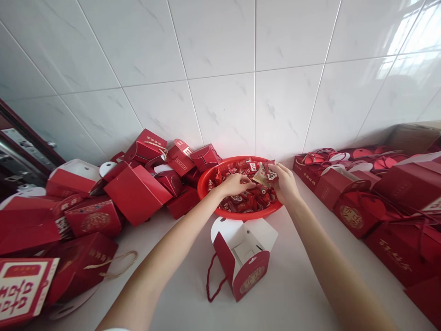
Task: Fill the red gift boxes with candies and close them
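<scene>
A red plastic basket (pixel 248 214) full of red-wrapped candies (pixel 246 201) stands against the wall. My right hand (pixel 286 184) is closed on wrapped candies (pixel 267 173), one beige and one red with a white label, just above the basket's right side. Over the basket's left half, my left hand (pixel 237 185) reaches in among the candies, its fingers apart and pointing right. I see nothing held in it. In front of the basket, between my forearms, sits an open red gift box (pixel 250 276) with a white inside, raised flaps and a dark red cord handle.
Red gift boxes (pixel 138 193) lie heaped on the left, some with twine handles. Rows of similar boxes (pixel 351 214) line the right side, with a brown carton (pixel 413 138) behind them. A white tiled wall (pixel 220 110) rises behind the white tabletop (pixel 182 285).
</scene>
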Motion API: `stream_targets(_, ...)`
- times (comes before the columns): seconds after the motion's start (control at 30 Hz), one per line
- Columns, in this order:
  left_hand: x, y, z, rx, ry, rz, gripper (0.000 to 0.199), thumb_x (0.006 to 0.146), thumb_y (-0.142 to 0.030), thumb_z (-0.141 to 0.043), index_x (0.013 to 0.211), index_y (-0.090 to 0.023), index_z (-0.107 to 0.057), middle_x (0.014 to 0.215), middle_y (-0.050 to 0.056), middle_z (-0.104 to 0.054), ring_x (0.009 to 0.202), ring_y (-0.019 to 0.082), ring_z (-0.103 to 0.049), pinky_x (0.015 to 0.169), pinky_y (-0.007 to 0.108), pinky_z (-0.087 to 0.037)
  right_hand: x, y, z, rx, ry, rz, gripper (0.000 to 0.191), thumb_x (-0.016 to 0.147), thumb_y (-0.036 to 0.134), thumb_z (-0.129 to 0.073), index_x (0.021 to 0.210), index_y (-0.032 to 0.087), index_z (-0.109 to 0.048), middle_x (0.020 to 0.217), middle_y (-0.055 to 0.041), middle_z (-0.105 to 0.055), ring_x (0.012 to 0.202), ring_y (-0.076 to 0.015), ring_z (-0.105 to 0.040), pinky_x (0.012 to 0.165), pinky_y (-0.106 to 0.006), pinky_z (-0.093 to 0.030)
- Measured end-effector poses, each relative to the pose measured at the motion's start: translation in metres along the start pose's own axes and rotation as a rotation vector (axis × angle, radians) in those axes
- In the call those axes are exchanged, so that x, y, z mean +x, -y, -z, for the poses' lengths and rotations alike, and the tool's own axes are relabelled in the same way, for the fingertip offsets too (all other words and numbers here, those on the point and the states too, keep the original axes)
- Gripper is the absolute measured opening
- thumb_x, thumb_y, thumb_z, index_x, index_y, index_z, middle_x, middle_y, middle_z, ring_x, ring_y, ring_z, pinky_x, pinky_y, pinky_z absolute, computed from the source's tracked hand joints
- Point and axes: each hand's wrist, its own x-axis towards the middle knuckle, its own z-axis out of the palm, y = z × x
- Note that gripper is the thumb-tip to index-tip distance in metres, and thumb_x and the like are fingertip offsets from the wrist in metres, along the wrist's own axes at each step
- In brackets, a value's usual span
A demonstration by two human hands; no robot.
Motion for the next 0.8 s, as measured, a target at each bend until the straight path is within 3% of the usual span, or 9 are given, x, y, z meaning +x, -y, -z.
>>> stream_targets(0.13,-0.0009,0.0001,-0.0026,-0.027,0.104,-0.085,0.022,0.087,-0.021,-0.06,0.096,-0.019,-0.079,0.105,0.003,-0.078,0.103,0.021,-0.069,0.094,0.027,-0.049,-0.0004,0.0005,-0.0002,-0.009,-0.003,0.007,0.021,0.057,0.036,-0.08,0.068,0.022,-0.068,0.071,0.0007,-0.066,0.068,-0.017,-0.06,0.052,-0.025,-0.041)
stream_targets(0.23,-0.0008,0.0018,-0.0064,0.004,0.238,-0.161,0.031,0.08,-0.007,-0.057,0.096,-0.021,-0.08,0.109,0.0,-0.078,0.106,0.019,-0.069,0.099,0.026,-0.048,-0.0007,0.0017,-0.0007,-0.02,-0.019,0.0,0.023,0.055,0.035,-0.081,0.068,0.021,-0.069,0.074,0.0001,-0.067,0.07,-0.0167,-0.06,0.052,-0.024,-0.041)
stream_targets(0.3,-0.0006,0.0025,-0.0079,0.017,0.256,-0.179,0.037,0.079,-0.004,-0.056,0.1,-0.022,-0.08,0.113,0.0,-0.077,0.11,0.019,-0.068,0.101,0.025,-0.047,-0.0008,0.0022,-0.0007,-0.016,-0.026,-0.008,0.023,0.054,0.035,-0.081,0.068,0.021,-0.07,0.075,0.0003,-0.067,0.07,-0.0164,-0.059,0.053,-0.024,-0.042)
stream_targets(0.47,-0.0015,0.0027,-0.006,-0.002,0.173,-0.195,0.033,0.082,-0.008,-0.056,0.103,-0.021,-0.079,0.114,0.001,-0.077,0.111,0.02,-0.068,0.102,0.026,-0.047,-0.0002,0.0016,-0.0002,-0.006,-0.018,-0.013,0.023,0.054,0.035,-0.081,0.068,0.021,-0.07,0.075,0.0011,-0.067,0.068,-0.0155,-0.058,0.052,-0.025,-0.042)
stream_targets(0.6,-0.0021,0.0033,-0.0052,-0.029,0.192,-0.217,0.023,0.084,-0.018,-0.063,0.101,-0.021,-0.079,0.111,0.002,-0.077,0.108,0.022,-0.069,0.099,0.028,-0.047,-0.0002,0.0012,-0.001,-0.01,-0.016,-0.002,0.022,0.054,0.035,-0.08,0.068,0.021,-0.069,0.074,0.0012,-0.067,0.067,-0.015,-0.058,0.053,-0.024,-0.042)
stream_targets(0.7,0.0009,0.0043,-0.0053,-0.113,0.154,-0.114,0.025,0.088,-0.036,-0.062,0.094,-0.018,-0.078,0.096,0.005,-0.078,0.092,0.023,-0.07,0.086,0.029,-0.05,-0.0009,0.0019,-0.0017,-0.009,-0.015,-0.007,0.021,0.055,0.035,-0.079,0.067,0.021,-0.068,0.071,0.0013,-0.066,0.066,-0.0159,-0.059,0.053,-0.025,-0.043)
stream_targets(0.8,0.0045,0.0067,-0.0005,-0.213,0.107,-0.028,0.033,0.093,-0.037,-0.053,0.087,-0.015,-0.077,0.089,0.006,-0.076,0.081,0.02,-0.068,0.077,0.028,-0.05,-0.0015,0.0027,-0.0019,-0.01,-0.02,-0.009,0.021,0.055,0.035,-0.079,0.067,0.021,-0.067,0.07,0.0015,-0.065,0.065,-0.0158,-0.059,0.052,-0.025,-0.043)
